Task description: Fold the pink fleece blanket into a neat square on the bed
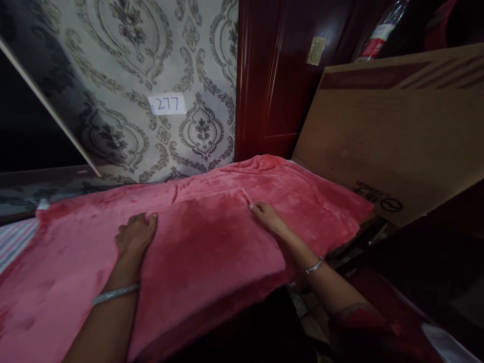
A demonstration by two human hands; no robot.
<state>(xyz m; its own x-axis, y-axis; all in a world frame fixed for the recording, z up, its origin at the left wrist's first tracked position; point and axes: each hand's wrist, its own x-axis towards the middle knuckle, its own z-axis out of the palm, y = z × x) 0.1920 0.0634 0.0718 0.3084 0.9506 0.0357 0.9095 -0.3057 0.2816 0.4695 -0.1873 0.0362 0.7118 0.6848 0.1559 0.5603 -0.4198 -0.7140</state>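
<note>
Two hands are lying on one pink blanket [212, 242], which I am seeing spread across a bed, its long axis running from the lower left of the view up toward the right, where its far end is meeting a big cardboard box [397, 136]. My left hand [135, 234] is resting palm down on the plush surface, fingers loosely curled and gripping nothing. My right hand [266, 214] is stretching forward near the middle of the cloth, fingertips pressing at a small raised fold; I cannot tell whether it is pinching that fold or only touching it. Each wrist is wearing a thin bangle. The near edge of the blanket is hanging over the bed's side into darkness, so whatever is under it is hidden from me. A striped sheet [15, 239] is peeking out at the far left. Behind, patterned wallpaper is carrying a paper label [167, 104] reading 277, beside a dark red wooden door [272, 75]. The box is cut off at the right, its contents out of sight.
</note>
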